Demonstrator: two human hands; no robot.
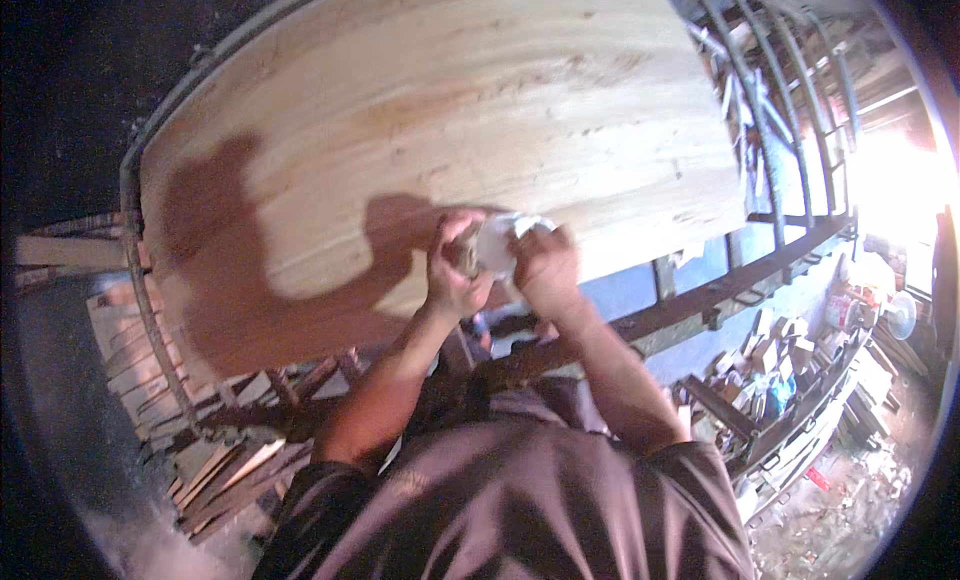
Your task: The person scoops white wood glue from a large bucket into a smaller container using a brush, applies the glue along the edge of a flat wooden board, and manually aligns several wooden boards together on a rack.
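White round object (pixel 494 246): left hand (pixel 457 268) fingers curled round one side; right hand (pixel 546 270) fingers opposite, can't tell if pinching. Best: left steadies, right works gently.

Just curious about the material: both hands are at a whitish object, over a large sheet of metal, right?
Not metal: the large sheet is wood, as its grain shows in the head view. The left hand and right hand are at the whitish object.
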